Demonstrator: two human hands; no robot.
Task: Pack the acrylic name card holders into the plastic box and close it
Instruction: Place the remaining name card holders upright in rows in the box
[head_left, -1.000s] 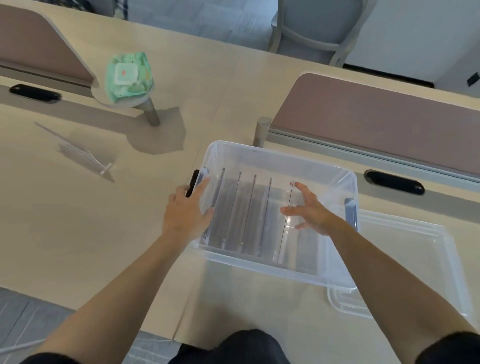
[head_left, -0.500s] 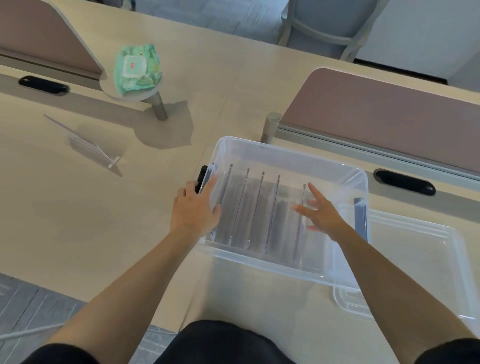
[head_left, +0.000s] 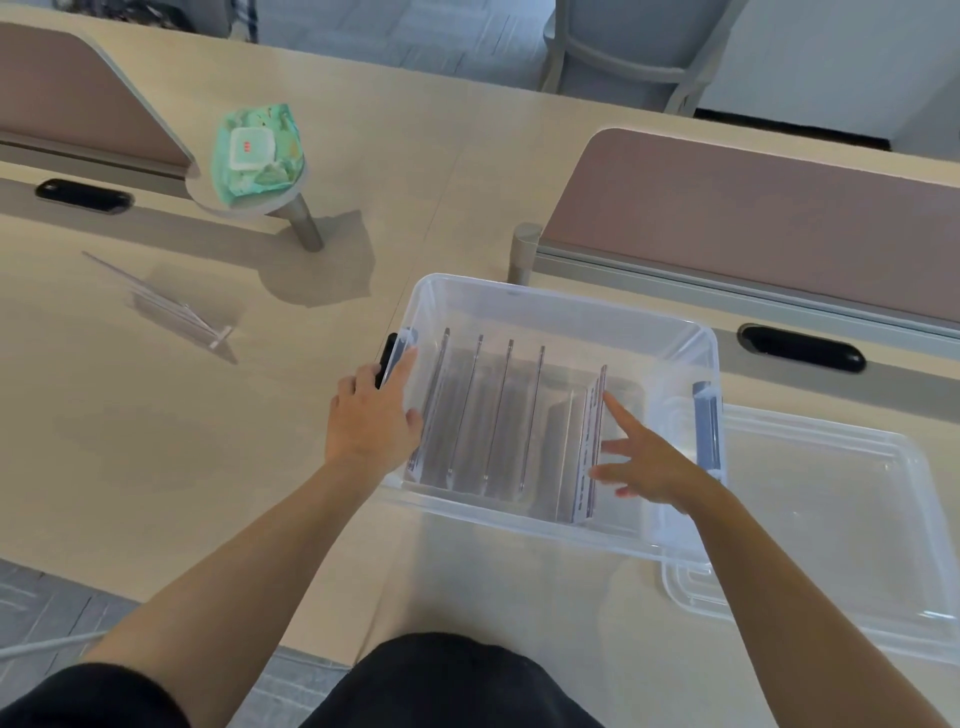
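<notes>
A clear plastic box (head_left: 561, 306) stands open on the desk in front of me. Several acrylic name card holders (head_left: 506, 410) stand on edge inside it in a row. My left hand (head_left: 371, 415) rests flat against the box's left wall by its dark latch, fingers spread. My right hand (head_left: 647, 460) is inside the box, fingers apart, its fingertips touching the rightmost holder (head_left: 595, 441). One more acrylic holder (head_left: 171, 309) lies on the desk at the left. The clear lid (head_left: 841, 525) lies flat to the right of the box.
A green pack of wipes (head_left: 257, 153) sits on a small round stand at the back left. Brown desk dividers (head_left: 769, 213) run along the back. Black cable slots (head_left: 802, 348) are set in the desk. A grey chair (head_left: 634, 52) stands beyond the desk.
My right hand has slid to the right inside the box, and the rightmost holder has shifted with it, away from the others. My left hand has stayed on the box's left wall.
</notes>
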